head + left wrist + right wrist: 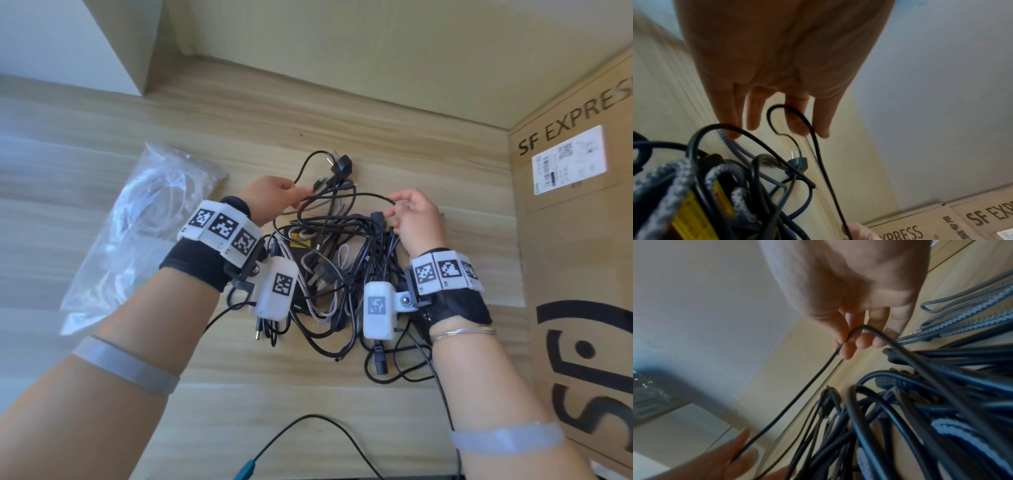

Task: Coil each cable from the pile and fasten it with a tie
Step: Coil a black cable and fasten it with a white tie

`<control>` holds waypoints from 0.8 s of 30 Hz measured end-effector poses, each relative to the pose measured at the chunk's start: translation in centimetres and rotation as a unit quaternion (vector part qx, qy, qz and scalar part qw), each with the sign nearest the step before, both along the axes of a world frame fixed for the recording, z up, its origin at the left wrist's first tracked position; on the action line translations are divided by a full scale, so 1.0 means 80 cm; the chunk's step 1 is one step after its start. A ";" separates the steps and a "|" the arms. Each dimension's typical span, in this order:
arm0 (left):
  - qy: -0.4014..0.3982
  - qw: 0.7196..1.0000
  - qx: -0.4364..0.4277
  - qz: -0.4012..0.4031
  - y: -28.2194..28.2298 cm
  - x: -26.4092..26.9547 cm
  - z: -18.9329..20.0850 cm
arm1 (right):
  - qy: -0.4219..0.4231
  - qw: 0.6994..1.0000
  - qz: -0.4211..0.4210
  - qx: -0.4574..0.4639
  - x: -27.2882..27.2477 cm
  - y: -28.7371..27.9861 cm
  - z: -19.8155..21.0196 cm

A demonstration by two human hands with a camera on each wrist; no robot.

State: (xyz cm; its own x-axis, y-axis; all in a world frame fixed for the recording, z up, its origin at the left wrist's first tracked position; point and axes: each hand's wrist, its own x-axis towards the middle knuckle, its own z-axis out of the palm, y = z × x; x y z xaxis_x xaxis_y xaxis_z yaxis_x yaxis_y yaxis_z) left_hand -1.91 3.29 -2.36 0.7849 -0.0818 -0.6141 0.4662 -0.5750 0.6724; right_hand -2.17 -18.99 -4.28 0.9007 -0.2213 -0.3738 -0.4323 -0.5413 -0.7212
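Left hand (274, 195) and right hand (416, 217) each pinch one thin cable (352, 195), stretched above the pile (329, 267); its far end seems snagged, so draw slack gently before coiling.

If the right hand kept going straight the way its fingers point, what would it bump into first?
Probably nothing on the table. The right hand, pinching a thin black cable, points away from the person, past the tangled pile of black and braided cables. Beyond lies bare light wooden tabletop, then the pale wall. Depth is uncertain.
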 end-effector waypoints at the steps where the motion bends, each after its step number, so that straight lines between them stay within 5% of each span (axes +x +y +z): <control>1: -0.011 1.000 -0.012 0.023 -0.001 0.000 0.000 | 0.020 1.000 0.003 0.006 0.001 0.003 -0.001; 6: -0.049 0.996 -0.058 0.050 -0.004 0.000 0.002 | 0.046 0.998 0.054 -0.001 -0.003 0.020 0.014; 13: -0.026 0.969 -0.215 0.120 -0.015 0.002 0.015 | -0.045 0.987 0.157 -0.002 -0.006 0.049 0.024; 19: 0.006 0.962 -0.236 0.138 -0.013 0.004 0.019 | -0.101 0.968 0.203 -0.108 -0.007 0.060 0.032; 24: 0.009 0.962 -0.236 0.138 -0.009 0.003 0.021 | -0.045 0.950 0.251 -0.178 -0.002 0.059 0.026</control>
State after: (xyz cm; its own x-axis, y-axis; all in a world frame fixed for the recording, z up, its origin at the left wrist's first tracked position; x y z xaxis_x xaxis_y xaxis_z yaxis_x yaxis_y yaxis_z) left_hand -1.64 2.60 -0.71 0.8066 -0.1449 -0.5731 0.5711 -0.0593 0.8187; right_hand -2.35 -14.29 -2.18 0.9511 0.1462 -0.2720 -0.0006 -0.8799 -0.4752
